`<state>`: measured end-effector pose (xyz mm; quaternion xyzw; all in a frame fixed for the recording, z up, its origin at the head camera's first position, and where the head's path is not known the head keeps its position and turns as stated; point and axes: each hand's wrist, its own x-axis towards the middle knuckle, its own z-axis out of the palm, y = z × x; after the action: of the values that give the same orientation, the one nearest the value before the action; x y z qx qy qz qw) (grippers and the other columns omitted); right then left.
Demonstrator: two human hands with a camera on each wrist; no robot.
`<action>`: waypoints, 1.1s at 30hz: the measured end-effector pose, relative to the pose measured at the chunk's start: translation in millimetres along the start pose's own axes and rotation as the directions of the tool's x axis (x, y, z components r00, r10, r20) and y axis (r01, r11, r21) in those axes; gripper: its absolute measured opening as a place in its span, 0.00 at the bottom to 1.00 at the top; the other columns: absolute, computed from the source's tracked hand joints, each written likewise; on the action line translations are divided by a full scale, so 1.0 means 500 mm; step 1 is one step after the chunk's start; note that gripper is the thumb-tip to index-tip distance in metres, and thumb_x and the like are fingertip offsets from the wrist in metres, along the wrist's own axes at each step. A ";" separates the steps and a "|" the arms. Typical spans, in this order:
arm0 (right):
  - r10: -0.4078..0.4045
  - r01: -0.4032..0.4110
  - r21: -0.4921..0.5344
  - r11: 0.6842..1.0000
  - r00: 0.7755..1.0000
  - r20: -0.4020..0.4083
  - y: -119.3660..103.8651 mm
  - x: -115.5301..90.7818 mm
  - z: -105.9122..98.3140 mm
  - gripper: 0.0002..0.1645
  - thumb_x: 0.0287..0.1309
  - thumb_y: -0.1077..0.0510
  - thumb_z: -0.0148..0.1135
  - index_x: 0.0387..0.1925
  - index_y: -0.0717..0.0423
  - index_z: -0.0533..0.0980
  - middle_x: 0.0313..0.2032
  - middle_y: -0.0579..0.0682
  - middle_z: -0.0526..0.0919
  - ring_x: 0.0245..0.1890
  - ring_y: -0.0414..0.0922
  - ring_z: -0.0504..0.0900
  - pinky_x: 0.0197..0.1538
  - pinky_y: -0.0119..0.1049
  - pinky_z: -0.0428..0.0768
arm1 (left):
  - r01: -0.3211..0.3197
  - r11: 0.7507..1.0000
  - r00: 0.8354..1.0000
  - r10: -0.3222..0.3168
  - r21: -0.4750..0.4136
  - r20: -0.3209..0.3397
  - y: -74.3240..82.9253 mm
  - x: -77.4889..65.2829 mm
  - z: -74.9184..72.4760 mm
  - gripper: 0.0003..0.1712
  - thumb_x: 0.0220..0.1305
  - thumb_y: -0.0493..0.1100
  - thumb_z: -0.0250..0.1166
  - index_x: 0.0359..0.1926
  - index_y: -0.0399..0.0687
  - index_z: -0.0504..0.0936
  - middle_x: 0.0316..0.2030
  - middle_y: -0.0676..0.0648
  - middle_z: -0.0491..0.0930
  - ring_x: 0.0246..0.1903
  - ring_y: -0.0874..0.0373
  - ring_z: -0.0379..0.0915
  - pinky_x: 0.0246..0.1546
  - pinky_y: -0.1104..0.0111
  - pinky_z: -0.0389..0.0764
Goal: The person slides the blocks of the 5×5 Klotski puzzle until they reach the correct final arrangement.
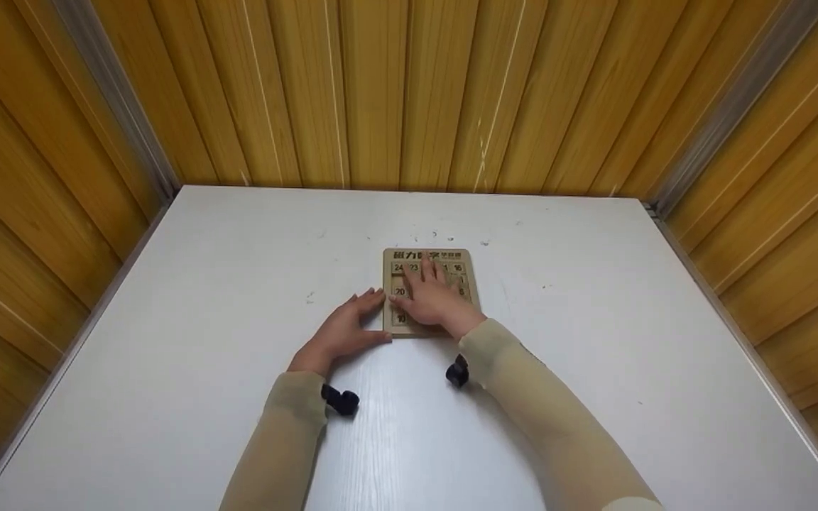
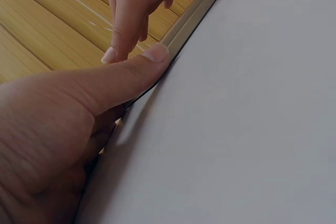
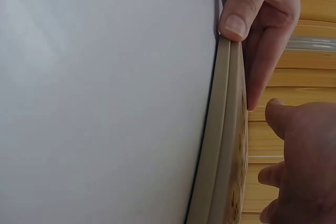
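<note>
A flat wooden number sliding puzzle (image 1: 416, 331) lies on the table, with square tiles in rows under a line of dark characters. Numbers such as 24, 23, 16 and 20 show, and a darker gap is visible below the 24. My left hand (image 1: 341, 330) holds the puzzle at its near left corner, thumb on the near edge and fingers along the left side. Over the tiles my right hand (image 1: 434, 301) spreads its fingers, fingertips close over the upper rows, covering the middle tiles. In the right wrist view, the puzzle's side edge (image 3: 223, 108) shows two layers.
The white table (image 1: 167, 341) carries small dark marks beyond the puzzle. Yellow wood-look panels (image 1: 409, 92) enclose the back and both sides, with metal posts at the corners. A small black camera (image 1: 341, 401) sits at the left wrist, another (image 1: 457, 372) at the right.
</note>
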<state>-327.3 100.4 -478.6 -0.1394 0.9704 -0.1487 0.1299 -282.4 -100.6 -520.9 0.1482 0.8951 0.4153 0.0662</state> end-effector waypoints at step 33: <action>-0.002 0.004 -0.069 0.998 0.999 0.038 -0.009 -0.021 0.013 0.52 0.71 0.25 0.43 0.83 0.45 0.43 0.83 0.59 0.30 0.83 0.62 0.32 0.80 0.70 0.34 | 0.036 0.999 0.999 -0.036 -0.013 -0.001 0.001 0.001 0.000 0.48 0.58 0.50 0.78 0.77 0.52 0.66 0.79 0.46 0.59 0.81 0.39 0.46 0.83 0.48 0.50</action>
<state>-314.7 98.0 -480.9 -0.1481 0.9721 -0.1127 0.1431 -282.7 -100.3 -520.7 0.1315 0.8950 0.4198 0.0742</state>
